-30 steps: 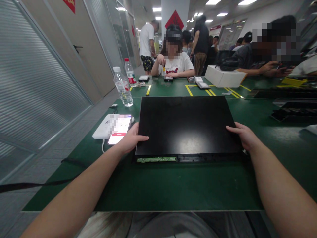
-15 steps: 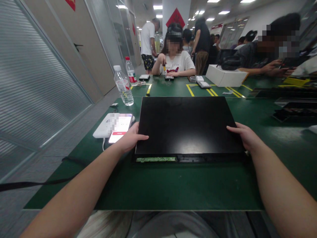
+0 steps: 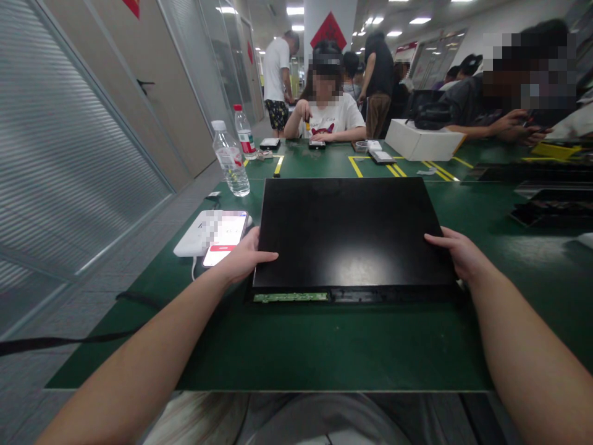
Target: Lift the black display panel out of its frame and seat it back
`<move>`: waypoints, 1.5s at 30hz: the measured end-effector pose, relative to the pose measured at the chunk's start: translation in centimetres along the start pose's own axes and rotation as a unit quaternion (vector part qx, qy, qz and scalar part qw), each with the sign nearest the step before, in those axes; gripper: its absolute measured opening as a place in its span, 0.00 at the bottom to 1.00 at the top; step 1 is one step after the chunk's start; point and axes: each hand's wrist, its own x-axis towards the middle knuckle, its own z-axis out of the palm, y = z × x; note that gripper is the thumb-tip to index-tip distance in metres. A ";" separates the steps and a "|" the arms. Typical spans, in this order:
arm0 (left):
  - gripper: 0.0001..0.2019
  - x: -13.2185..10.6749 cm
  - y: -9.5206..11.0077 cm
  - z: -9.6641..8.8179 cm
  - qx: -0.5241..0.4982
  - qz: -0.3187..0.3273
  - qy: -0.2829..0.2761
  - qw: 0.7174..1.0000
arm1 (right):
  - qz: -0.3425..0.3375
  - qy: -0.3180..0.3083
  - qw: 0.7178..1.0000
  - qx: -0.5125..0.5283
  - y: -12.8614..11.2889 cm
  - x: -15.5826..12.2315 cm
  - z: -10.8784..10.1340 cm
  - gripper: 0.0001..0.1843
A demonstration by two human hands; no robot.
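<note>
A large black flat panel [image 3: 349, 228] lies on the green table [image 3: 324, 346] in front of me, with a thin green circuit strip [image 3: 291, 297] showing along its near edge. My left hand [image 3: 243, 258] grips the panel's near left edge, thumb on top. My right hand [image 3: 461, 253] holds the near right edge the same way, fingers curled under and out of sight.
A lit phone [image 3: 225, 237] rests on a white device [image 3: 194, 238] just left of the panel. Two water bottles [image 3: 229, 162] stand behind. A white box [image 3: 421, 142] and dark panels [image 3: 551, 207] lie to the right. Several people sit and stand at the far tables.
Both hands stay on the panel's edges. The panel's far edge sits slightly higher in view than before; otherwise little has moved.
</note>
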 end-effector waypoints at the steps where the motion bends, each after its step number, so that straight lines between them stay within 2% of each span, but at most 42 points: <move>1: 0.32 0.0 0.0 0.0 0.004 0.003 0.000 1.000 | -0.002 0.000 1.000 -0.002 0.0 0.0 0.0 0.16; 7: 0.44 -0.2 0.5 0.5 -0.008 0.038 -0.006 0.999 | -0.001 0.003 1.000 -0.004 -0.1 -0.1 0.0 0.15; 11: 0.48 -0.4 0.7 0.7 -0.025 0.034 -0.011 0.999 | -0.004 -0.003 1.000 -0.003 -0.1 -0.2 0.1 0.16; 25: 0.45 -0.1 0.0 0.5 -0.009 0.066 -0.002 0.998 | -0.006 0.003 1.000 0.004 0.1 -0.1 0.1 0.16; 36: 0.45 -0.1 0.0 0.3 0.002 0.062 -0.006 0.998 | -0.009 -0.002 1.000 0.004 0.1 -0.1 0.0 0.14; 45: 0.46 0.2 -0.2 0.0 0.017 0.053 -0.013 0.998 | -0.008 0.008 1.000 0.009 0.2 0.1 0.1 0.16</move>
